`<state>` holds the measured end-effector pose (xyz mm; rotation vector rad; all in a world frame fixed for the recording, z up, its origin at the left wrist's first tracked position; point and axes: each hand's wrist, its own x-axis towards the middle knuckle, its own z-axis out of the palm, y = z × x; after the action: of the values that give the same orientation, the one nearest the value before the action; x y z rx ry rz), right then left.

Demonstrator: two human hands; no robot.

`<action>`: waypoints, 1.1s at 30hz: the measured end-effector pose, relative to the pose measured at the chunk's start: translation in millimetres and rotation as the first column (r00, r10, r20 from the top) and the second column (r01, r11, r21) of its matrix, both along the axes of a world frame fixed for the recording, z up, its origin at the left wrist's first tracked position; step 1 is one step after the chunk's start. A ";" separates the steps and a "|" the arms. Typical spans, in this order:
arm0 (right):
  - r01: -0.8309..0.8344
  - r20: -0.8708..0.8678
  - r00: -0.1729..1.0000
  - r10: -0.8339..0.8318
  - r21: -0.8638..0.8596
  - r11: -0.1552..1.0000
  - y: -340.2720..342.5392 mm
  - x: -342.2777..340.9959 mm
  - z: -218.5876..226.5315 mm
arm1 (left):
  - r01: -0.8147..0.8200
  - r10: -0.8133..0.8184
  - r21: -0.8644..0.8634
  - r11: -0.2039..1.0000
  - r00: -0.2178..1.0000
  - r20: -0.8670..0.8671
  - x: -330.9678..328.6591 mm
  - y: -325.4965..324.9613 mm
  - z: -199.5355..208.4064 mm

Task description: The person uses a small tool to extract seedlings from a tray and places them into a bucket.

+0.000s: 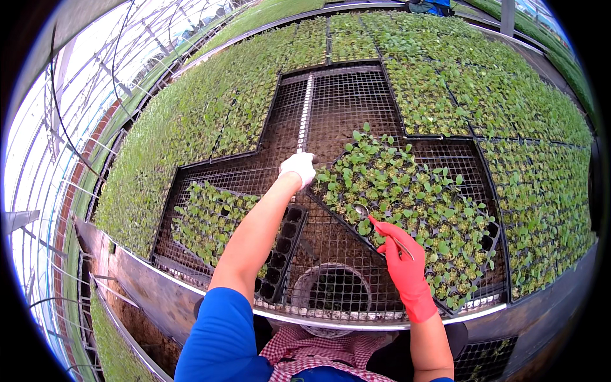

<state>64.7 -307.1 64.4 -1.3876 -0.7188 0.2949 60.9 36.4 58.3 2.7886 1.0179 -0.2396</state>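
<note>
My right hand, in a red rubber glove, grips a metal spoon whose bowl hangs over the near left part of a seedling tray. That tray lies tilted on the wire mesh, full of small green seedlings, with an unfilled cell near its right end. My left hand, in a white glove, is closed beside the tray's left corner; what its fingers hold is hidden. Under my left forearm lies a second seedling tray, with a row of empty black cells along its right side.
Wire mesh forms the bench top, with a white perforated strip across it. Dense seedling trays surround the opening. Below the mesh stands a round bucket. A metal rail edges the bench in front of me.
</note>
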 end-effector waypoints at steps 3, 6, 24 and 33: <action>0.006 -0.011 1.000 -0.006 -0.005 1.000 -1.2 1.0 -0.9 | 0.129 -0.113 -0.069 0.989 0.972 0.207 6.1 -9.9 10.9; 0.007 -0.021 1.000 -0.007 -0.001 1.000 -0.7 0.3 -0.7 | 0.408 -0.411 0.056 0.911 0.892 0.191 9.0 -29.0 18.9; 0.001 -0.005 1.000 -0.001 -0.013 1.000 0.4 -0.3 -0.3 | 0.193 -0.178 0.163 0.967 0.979 -0.103 55.0 -35.6 -3.6; 0.027 0.068 0.997 -0.025 -0.027 0.999 -0.9 0.8 3.5 | 0.013 -0.018 0.093 0.996 0.998 0.054 44.6 -11.7 -9.2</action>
<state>65.5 -308.0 67.9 -1.4378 -0.7548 0.2391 105.5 24.6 49.1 2.8695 1.0196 -0.1198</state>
